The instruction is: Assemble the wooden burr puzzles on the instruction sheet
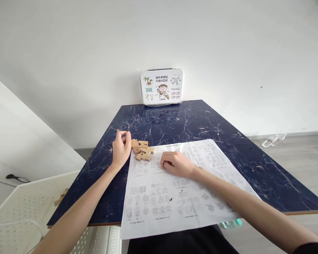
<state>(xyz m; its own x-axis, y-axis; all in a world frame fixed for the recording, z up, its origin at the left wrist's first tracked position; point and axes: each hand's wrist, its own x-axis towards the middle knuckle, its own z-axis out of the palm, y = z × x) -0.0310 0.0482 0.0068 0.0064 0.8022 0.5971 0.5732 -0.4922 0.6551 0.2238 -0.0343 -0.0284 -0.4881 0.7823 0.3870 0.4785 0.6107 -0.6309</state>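
My left hand (121,148) is closed at the left of a small heap of wooden puzzle pieces (145,153). Its curled fingertips meet the thumb, and whatever they may hold is hidden. The nearest notched wooden piece lies right beside this hand; I cannot tell whether they touch. The pale wooden blocks overlap one another on the upper left part of a large instruction sheet (161,180). On the same sheet, to the right of the heap, my right hand (176,163) rests in a loose fist, with nothing visible in its fingers. Printed assembly drawings cover the sheet.
The sheet hangs over the near edge of a dark blue marbled table (159,127). Against the wall stands a white cartoon-printed case (161,88). At lower left is a cream perforated surface (23,204) with more wooden pieces (59,199). Plastic bottles (273,140) lie on the floor.
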